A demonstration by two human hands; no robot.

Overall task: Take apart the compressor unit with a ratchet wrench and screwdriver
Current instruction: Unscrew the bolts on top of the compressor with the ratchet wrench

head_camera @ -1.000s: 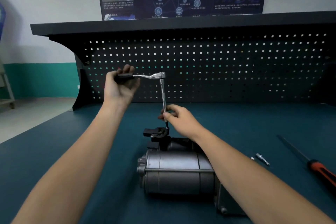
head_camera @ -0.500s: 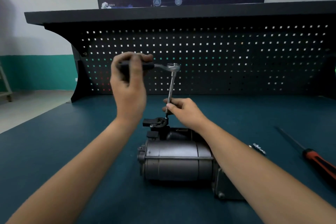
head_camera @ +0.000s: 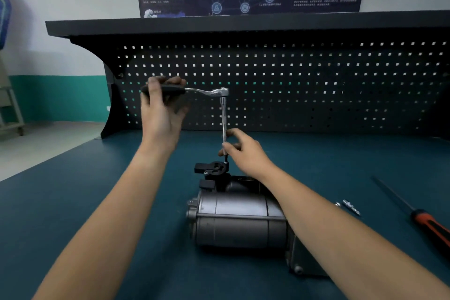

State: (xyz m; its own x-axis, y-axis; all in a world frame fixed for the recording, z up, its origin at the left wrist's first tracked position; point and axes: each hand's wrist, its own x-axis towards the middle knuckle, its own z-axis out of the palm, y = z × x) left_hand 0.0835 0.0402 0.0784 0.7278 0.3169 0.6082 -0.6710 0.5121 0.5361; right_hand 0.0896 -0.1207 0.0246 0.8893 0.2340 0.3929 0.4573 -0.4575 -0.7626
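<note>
A grey compressor unit (head_camera: 239,220) lies on its side on a teal workbench (head_camera: 73,202). The black handle of a ratchet wrench (head_camera: 207,92) is gripped by the left hand (head_camera: 162,111), and its upright extension shaft is pinched near the black fitting (head_camera: 211,168) by the right hand (head_camera: 243,151). A red-handled screwdriver (head_camera: 428,223) and a small bolt (head_camera: 351,206) are laid apart at the right.

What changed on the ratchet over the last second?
The left hand swung the ratchet wrench handle toward the person, then back out to the left, gripping it throughout. The right hand still pinches the extension bar above the fitting. The compressor, screwdriver and loose bolt stayed put.
</note>
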